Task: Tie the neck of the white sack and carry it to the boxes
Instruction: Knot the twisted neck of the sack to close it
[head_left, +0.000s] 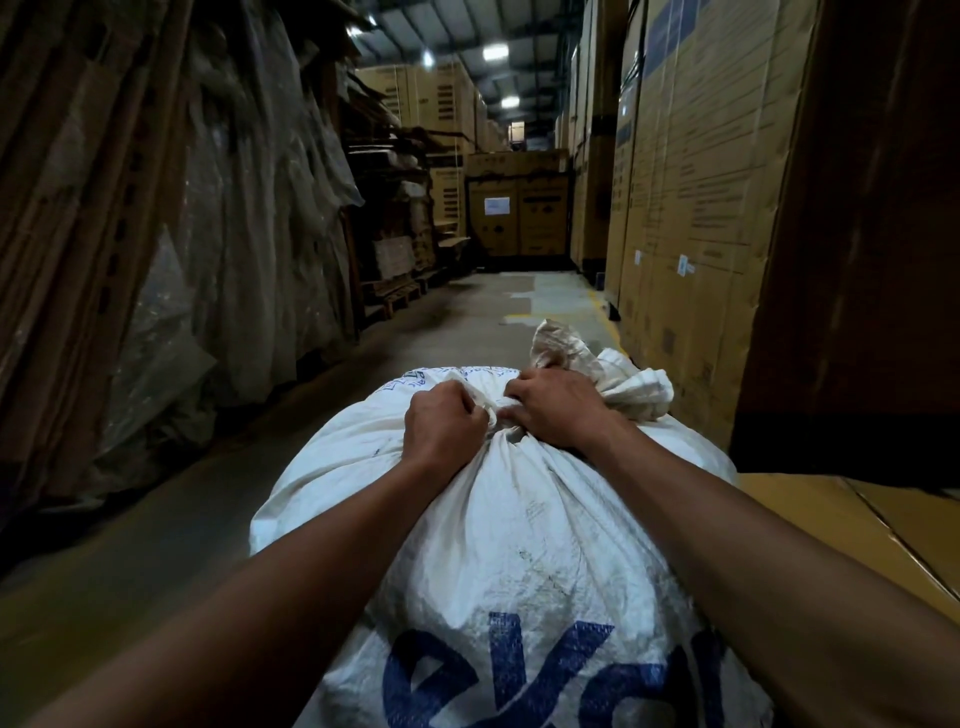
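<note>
A full white woven sack (519, 545) with blue lettering fills the lower middle of the view, in front of me. Its neck is gathered into a tight bunch between my two fists. My left hand (444, 423) is clenched on the gathered cloth from the left. My right hand (556, 410) grips the bunch from the right, and the loose end of the neck (597, 369) flares out beyond it. Tall stacks of cardboard boxes (696, 208) stand along the right side of the aisle.
A concrete aisle floor (457, 317) runs ahead to more stacked boxes (519, 208) at its far end. Flattened cardboard and plastic sheeting (171, 218) lean along the left. A flat yellow-brown carton top (857, 525) lies low at my right, under a dark brown box (857, 260).
</note>
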